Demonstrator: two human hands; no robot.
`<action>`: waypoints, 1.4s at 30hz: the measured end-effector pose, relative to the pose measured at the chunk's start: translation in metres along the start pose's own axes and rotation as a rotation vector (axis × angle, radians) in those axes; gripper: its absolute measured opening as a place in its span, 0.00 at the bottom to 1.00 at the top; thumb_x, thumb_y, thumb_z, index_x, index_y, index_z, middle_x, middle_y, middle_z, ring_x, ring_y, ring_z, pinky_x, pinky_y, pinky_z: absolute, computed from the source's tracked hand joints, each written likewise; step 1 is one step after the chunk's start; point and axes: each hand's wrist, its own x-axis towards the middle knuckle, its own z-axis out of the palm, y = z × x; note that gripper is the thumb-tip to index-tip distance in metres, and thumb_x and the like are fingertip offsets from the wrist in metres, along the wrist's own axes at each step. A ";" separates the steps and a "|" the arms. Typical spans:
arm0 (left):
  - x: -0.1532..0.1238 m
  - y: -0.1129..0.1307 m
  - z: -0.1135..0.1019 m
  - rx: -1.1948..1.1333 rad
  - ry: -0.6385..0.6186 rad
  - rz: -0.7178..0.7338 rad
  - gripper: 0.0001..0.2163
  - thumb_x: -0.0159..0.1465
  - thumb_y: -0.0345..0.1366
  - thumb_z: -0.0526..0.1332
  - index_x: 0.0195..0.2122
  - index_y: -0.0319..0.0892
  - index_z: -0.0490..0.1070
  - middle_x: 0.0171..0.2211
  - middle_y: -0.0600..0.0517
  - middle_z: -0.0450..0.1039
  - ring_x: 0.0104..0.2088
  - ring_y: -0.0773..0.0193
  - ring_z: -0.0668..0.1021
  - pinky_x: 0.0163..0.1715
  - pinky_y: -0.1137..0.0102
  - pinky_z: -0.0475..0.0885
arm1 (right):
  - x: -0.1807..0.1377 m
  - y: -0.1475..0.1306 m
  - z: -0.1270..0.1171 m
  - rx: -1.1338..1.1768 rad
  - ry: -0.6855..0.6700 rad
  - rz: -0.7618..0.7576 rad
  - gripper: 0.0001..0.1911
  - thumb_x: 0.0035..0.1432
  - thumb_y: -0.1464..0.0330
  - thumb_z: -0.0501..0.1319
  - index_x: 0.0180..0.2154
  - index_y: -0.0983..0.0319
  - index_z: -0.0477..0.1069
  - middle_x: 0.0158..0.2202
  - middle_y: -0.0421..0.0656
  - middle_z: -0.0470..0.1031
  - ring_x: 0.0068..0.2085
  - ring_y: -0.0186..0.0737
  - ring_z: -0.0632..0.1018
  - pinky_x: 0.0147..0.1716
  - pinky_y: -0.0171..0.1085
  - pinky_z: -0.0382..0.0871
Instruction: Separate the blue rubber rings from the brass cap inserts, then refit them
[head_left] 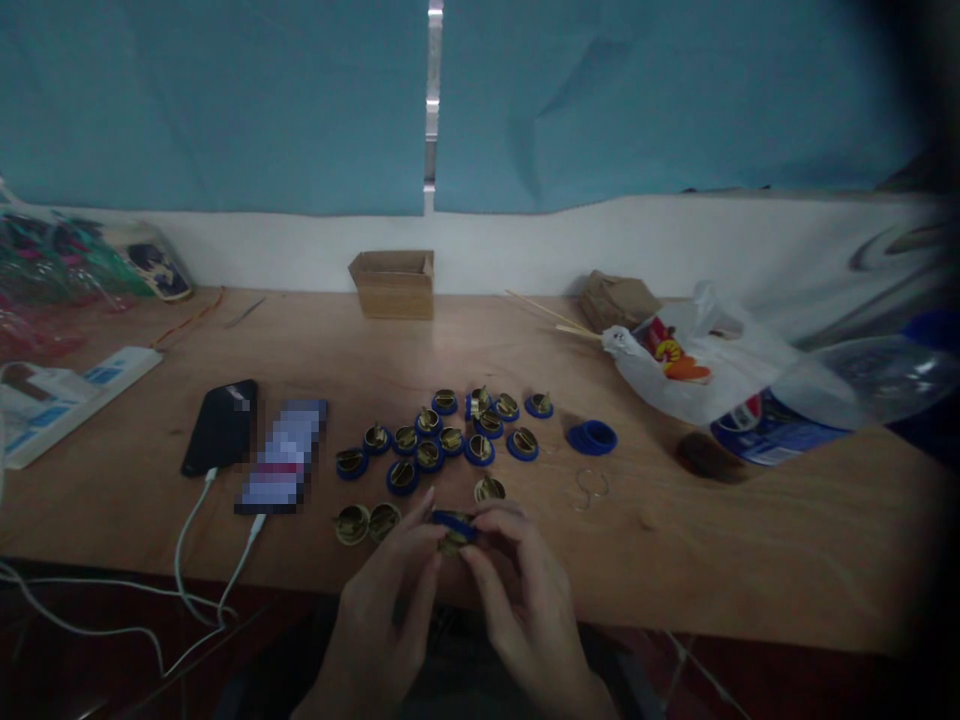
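Close to the table's front edge, my left hand and my right hand pinch a round brass-coloured metal piece with a blue ring between thumbs and fingers. The fingers hide part of it, and I cannot tell whether the ring is fully seated. Just beyond my hands lies a bare brass disc. Two more bare brass discs lie to the left of my left hand. Farther back are several brass discs with blue rims, each with a raised metal tab. A small stack of blue rings sits to their right.
A phone and a black power bank with white cables lie left, near a power strip. An open cardboard box stands at the back. Right are a white plastic bag, a tilted bottle and a thin wire.
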 end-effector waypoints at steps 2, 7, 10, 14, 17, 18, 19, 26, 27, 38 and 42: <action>0.002 0.001 0.000 0.005 0.008 -0.004 0.17 0.65 0.23 0.56 0.53 0.45 0.66 0.57 0.45 0.72 0.57 0.61 0.75 0.55 0.70 0.72 | -0.001 -0.001 0.000 -0.026 -0.013 -0.030 0.14 0.63 0.77 0.55 0.47 0.56 0.63 0.44 0.43 0.72 0.46 0.39 0.75 0.45 0.35 0.72; 0.006 0.006 -0.001 0.016 0.010 -0.031 0.14 0.65 0.24 0.56 0.50 0.45 0.67 0.53 0.46 0.76 0.54 0.60 0.77 0.52 0.69 0.74 | -0.003 -0.002 0.001 -0.073 -0.021 -0.068 0.13 0.63 0.77 0.55 0.47 0.57 0.64 0.44 0.43 0.72 0.47 0.38 0.75 0.49 0.36 0.71; 0.006 0.006 0.000 0.046 0.032 -0.075 0.12 0.65 0.27 0.57 0.48 0.45 0.68 0.50 0.45 0.77 0.51 0.58 0.80 0.48 0.67 0.77 | -0.002 -0.002 0.002 -0.098 -0.018 -0.077 0.13 0.63 0.77 0.55 0.47 0.57 0.64 0.43 0.43 0.72 0.46 0.38 0.75 0.48 0.36 0.72; 0.004 0.003 0.001 0.061 0.045 -0.124 0.12 0.65 0.28 0.58 0.49 0.45 0.67 0.49 0.45 0.77 0.46 0.58 0.82 0.44 0.66 0.79 | 0.000 -0.001 0.001 -0.109 -0.050 -0.073 0.13 0.62 0.78 0.55 0.46 0.57 0.64 0.43 0.43 0.72 0.45 0.39 0.76 0.47 0.37 0.73; 0.004 0.000 0.000 0.060 0.047 -0.127 0.13 0.64 0.29 0.59 0.49 0.45 0.67 0.49 0.46 0.77 0.48 0.59 0.81 0.44 0.67 0.79 | 0.000 -0.001 0.000 -0.117 -0.057 -0.078 0.13 0.62 0.78 0.56 0.46 0.57 0.64 0.43 0.44 0.73 0.45 0.40 0.76 0.47 0.38 0.73; 0.004 0.000 0.000 0.061 0.045 -0.123 0.13 0.64 0.29 0.59 0.49 0.46 0.67 0.48 0.47 0.77 0.48 0.59 0.80 0.43 0.67 0.79 | 0.000 -0.001 0.000 -0.116 -0.057 -0.080 0.13 0.62 0.78 0.56 0.46 0.57 0.64 0.43 0.44 0.73 0.45 0.40 0.76 0.47 0.38 0.73; 0.004 0.000 -0.001 0.062 0.043 -0.121 0.13 0.64 0.29 0.59 0.49 0.46 0.67 0.48 0.47 0.77 0.48 0.59 0.80 0.43 0.67 0.79 | 0.000 -0.001 0.000 -0.112 -0.058 -0.080 0.13 0.62 0.78 0.55 0.46 0.57 0.64 0.43 0.44 0.73 0.45 0.40 0.76 0.47 0.38 0.73; 0.000 -0.003 0.000 0.012 0.043 -0.115 0.15 0.63 0.27 0.60 0.50 0.47 0.66 0.46 0.49 0.77 0.46 0.60 0.81 0.42 0.68 0.80 | -0.001 0.000 -0.001 -0.080 -0.062 -0.080 0.13 0.62 0.78 0.54 0.46 0.57 0.64 0.44 0.45 0.72 0.46 0.40 0.76 0.46 0.38 0.74; -0.001 -0.003 0.000 -0.001 0.036 -0.119 0.15 0.63 0.27 0.60 0.50 0.47 0.66 0.46 0.48 0.77 0.46 0.60 0.81 0.41 0.68 0.80 | -0.001 0.000 -0.001 -0.077 -0.063 -0.084 0.14 0.62 0.78 0.54 0.46 0.57 0.64 0.45 0.45 0.72 0.47 0.40 0.76 0.47 0.39 0.74; -0.003 -0.006 0.005 -0.182 0.036 -0.271 0.12 0.64 0.26 0.58 0.45 0.48 0.67 0.46 0.50 0.81 0.39 0.60 0.85 0.29 0.73 0.82 | -0.003 -0.006 0.001 -0.061 -0.105 -0.072 0.13 0.62 0.77 0.55 0.46 0.56 0.65 0.46 0.45 0.72 0.48 0.42 0.77 0.47 0.41 0.75; -0.006 -0.007 0.005 -0.175 0.029 -0.318 0.11 0.63 0.27 0.59 0.44 0.48 0.65 0.41 0.51 0.82 0.36 0.60 0.86 0.27 0.74 0.82 | -0.004 -0.004 0.000 -0.051 -0.078 -0.048 0.15 0.62 0.76 0.58 0.49 0.56 0.64 0.50 0.47 0.71 0.51 0.43 0.75 0.49 0.42 0.74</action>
